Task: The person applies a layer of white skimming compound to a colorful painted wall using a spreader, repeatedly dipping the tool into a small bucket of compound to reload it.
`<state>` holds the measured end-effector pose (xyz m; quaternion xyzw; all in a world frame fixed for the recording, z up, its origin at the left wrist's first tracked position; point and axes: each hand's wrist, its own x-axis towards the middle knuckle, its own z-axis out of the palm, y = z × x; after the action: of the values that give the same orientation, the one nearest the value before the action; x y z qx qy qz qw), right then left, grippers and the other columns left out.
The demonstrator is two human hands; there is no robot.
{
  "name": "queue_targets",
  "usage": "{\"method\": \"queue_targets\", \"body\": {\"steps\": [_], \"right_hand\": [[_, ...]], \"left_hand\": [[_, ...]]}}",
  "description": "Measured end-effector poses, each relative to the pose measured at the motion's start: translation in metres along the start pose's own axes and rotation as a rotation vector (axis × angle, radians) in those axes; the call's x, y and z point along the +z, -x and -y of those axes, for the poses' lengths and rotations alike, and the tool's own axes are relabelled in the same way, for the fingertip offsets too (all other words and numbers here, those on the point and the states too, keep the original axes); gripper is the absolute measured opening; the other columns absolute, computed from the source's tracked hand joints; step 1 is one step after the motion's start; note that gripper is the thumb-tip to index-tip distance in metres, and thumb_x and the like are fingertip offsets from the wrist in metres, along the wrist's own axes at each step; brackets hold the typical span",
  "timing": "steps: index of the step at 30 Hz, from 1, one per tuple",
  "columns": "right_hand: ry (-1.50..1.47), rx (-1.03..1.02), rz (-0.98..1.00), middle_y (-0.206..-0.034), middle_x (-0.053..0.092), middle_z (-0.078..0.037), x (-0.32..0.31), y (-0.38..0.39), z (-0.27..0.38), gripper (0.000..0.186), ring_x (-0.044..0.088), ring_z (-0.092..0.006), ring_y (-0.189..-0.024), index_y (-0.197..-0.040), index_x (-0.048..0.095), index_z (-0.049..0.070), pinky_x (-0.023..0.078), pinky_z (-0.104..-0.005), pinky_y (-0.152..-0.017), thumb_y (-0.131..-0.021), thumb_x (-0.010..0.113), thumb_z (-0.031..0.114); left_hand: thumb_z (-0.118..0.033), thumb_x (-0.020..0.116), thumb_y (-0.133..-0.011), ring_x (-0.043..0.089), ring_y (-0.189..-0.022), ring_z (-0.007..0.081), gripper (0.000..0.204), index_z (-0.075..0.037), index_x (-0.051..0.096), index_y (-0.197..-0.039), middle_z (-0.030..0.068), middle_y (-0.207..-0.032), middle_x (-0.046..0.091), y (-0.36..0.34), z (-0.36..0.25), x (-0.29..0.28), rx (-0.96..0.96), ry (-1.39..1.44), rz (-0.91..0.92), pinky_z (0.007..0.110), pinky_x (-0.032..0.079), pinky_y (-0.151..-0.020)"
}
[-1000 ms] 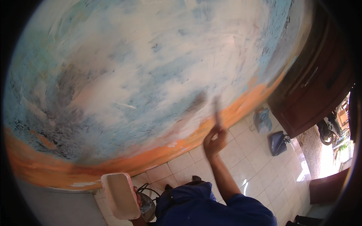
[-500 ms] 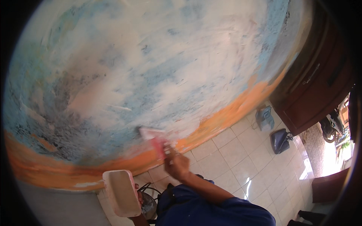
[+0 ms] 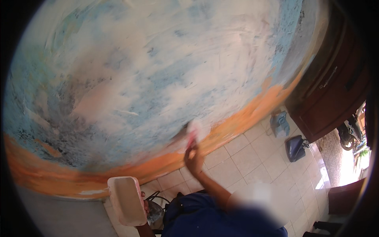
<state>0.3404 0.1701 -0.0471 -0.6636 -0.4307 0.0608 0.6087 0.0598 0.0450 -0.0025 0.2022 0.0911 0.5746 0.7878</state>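
Well, the wall (image 3: 158, 67) fills the far side, cloudy white over blue, with an orange band along its foot. Below it runs the pale tiled floor (image 3: 252, 162), and over on the right stands a dark red-brown door (image 3: 316, 94). Nearest us, a blue garment (image 3: 189, 219). On the right, by the door, there's a light-blue bag (image 3: 280, 124), a dark bag (image 3: 296, 149) just beside it.

Now to the near left: a pale oblong tray (image 3: 116, 201), held up with its open side showing. The left hand (image 3: 145, 203) has it, fingers curled on the right edge; the palm is hidden. Is that a layer of filler inside, or bare bottom? Can't tell from here!

And here's the action, centre and low: the right hand (image 3: 194, 161) closed around the red handle of a scraper (image 3: 192, 136), fingers together, its pale head up at the wall just above the orange band. Blur hides whether the edge truly touches.

My call: this is the spreading step, white being worked over the lower blue. The next pass calls for a flat, evenly pressed blade, with the tray kept level and within easy reach for more.
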Motion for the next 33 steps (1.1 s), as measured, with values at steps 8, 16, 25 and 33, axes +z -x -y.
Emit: {"method": "queue_targets", "body": {"steps": [8, 16, 25, 33], "right_hand": [[0.13, -0.175, -0.031, -0.109, 0.063, -0.018, -0.07, -0.022, -0.039, 0.016, 0.067, -0.0269, -0.086, -0.092, 0.051, 0.0, 0.052, -0.031, -0.067, -0.079, 0.06, 0.0], [0.105, 0.016, -0.343, -0.1, 0.062, -0.025, -0.049, -0.117, -0.123, 0.012, 0.063, -0.025, -0.077, -0.089, 0.05, -0.007, 0.051, -0.0308, -0.067, -0.088, 0.054, 0.004], [-0.117, -0.194, 0.197, -0.106, 0.062, -0.018, -0.054, 0.029, -0.074, 0.042, 0.064, -0.0295, -0.092, -0.121, 0.048, 0.0, 0.051, -0.0346, -0.075, -0.08, 0.056, -0.003], [0.142, 0.182, -0.531, -0.088, 0.062, -0.017, -0.107, -0.132, -0.16, 0.018, 0.06, -0.0291, -0.074, -0.104, 0.052, -0.002, 0.046, -0.0376, -0.064, -0.089, 0.051, 0.008]], "left_hand": [[-0.037, 0.06, -0.083, 0.055, -0.077, 0.0422, 0.073, 0.006, 0.026, -0.131, 0.0321, -0.12, 0.032, 0.01, 0.009, -0.005, 0.093, 0.01, 0.013, 0.046, 0.056, -0.057], [-0.036, 0.06, -0.084, 0.056, -0.08, 0.0435, 0.071, 0.007, 0.026, -0.13, 0.0319, -0.12, 0.032, 0.002, 0.012, 0.011, -0.031, 0.022, 0.033, 0.045, 0.056, -0.058], [-0.036, 0.06, -0.084, 0.055, -0.081, 0.0448, 0.071, 0.007, 0.027, -0.13, 0.0313, -0.117, 0.036, -0.001, 0.025, 0.022, 0.055, -0.037, 0.061, 0.047, 0.055, -0.058], [-0.038, 0.059, -0.084, 0.055, -0.077, 0.0443, 0.071, 0.008, 0.028, -0.129, 0.0304, -0.116, 0.037, 0.013, 0.041, 0.018, -0.001, 0.054, -0.003, 0.047, 0.054, -0.057]]}}
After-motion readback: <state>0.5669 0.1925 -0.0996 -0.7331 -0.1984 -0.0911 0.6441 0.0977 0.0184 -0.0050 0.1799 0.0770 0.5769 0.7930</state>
